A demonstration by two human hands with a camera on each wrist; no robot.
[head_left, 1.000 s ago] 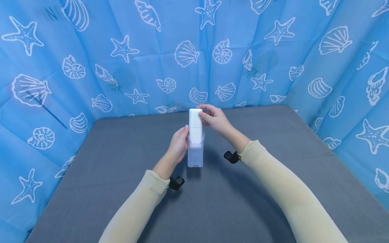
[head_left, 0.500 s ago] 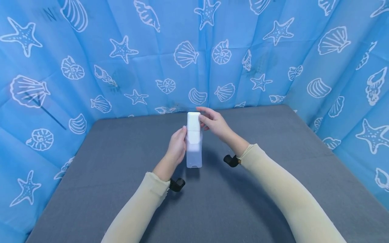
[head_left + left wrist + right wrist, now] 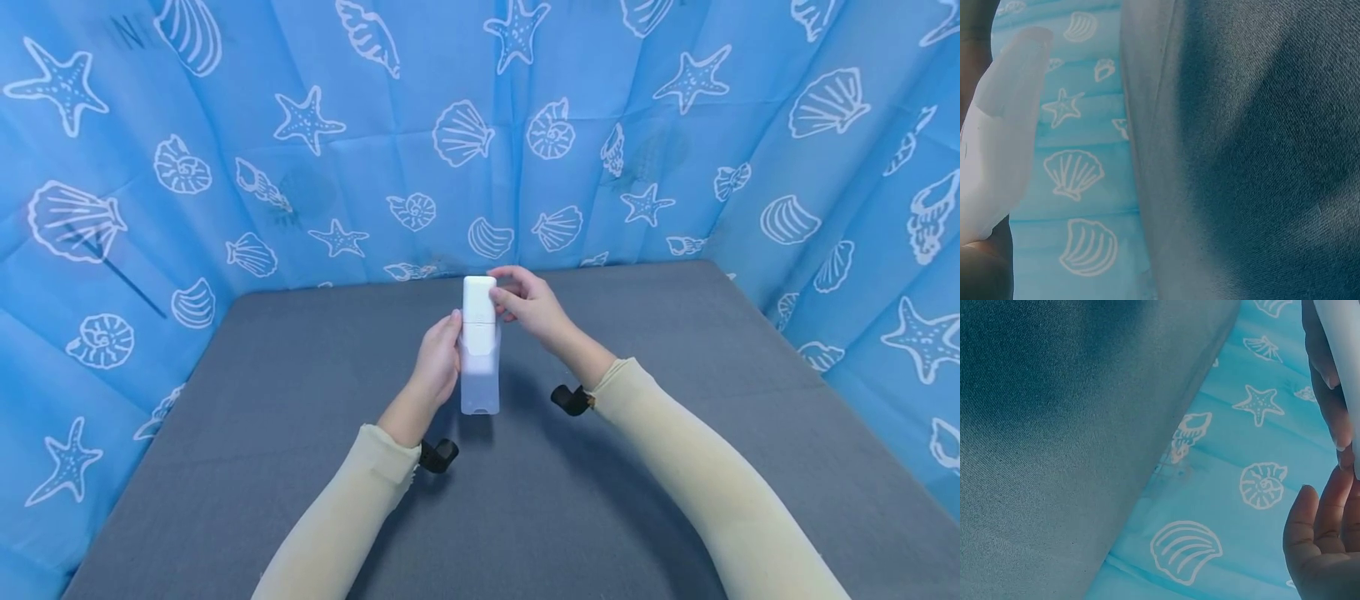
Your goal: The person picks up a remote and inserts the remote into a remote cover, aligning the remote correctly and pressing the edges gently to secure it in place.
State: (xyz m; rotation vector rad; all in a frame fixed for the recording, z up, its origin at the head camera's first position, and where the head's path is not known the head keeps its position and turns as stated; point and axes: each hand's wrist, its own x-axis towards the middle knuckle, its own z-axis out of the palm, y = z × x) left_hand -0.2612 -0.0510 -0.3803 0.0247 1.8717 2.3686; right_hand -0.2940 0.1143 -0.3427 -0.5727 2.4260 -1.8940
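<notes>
A long white object [image 3: 479, 300] with rounded corners and a cross seam, much like a remote control, stands partly inside a translucent sleeve [image 3: 480, 393] above the table. The left hand [image 3: 437, 360] grips the sleeve along its left side, thumb pointing up. At the white object's upper right, the right hand [image 3: 529, 305] pinches its edge near the top. The left wrist view shows the sleeve [image 3: 1013, 94] at its left edge, with the hand mostly cut off. In the right wrist view, fingertips meet the white object [image 3: 1342, 344] at the right edge.
A grey cloth-covered table [image 3: 337, 358] lies beneath the hands. Blue curtains [image 3: 390, 167] with white shells and starfish hang behind it and at both sides. Black wrist cameras [image 3: 438, 456] are worn below both hands.
The white object has slid slightly down into the sleeve, and the right hand has lowered with it. The left hand has kept its hold; over the last half second hardly anything differs.
</notes>
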